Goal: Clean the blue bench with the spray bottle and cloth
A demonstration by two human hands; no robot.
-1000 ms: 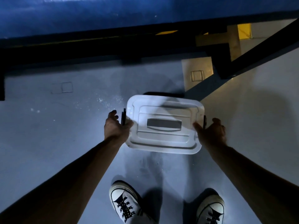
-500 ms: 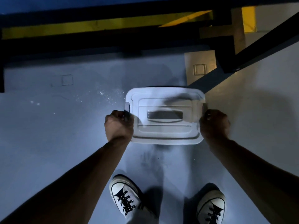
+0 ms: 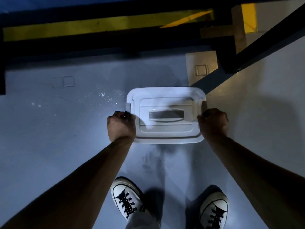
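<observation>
Two closed fists flank a white rectangular plastic lidded box (image 3: 165, 115) on the grey floor (image 3: 49, 129): left hand (image 3: 121, 127) grips its left latch, right hand (image 3: 212, 123) its right. Spray bottle and cloth are unseen; blue desk (image 3: 19, 4) lies beyond. An uneven pull might jam the lid.

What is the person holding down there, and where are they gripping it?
A white lidded plastic box. The left hand and right hand are each closed on a latch at its short ends, one on either side.
</observation>
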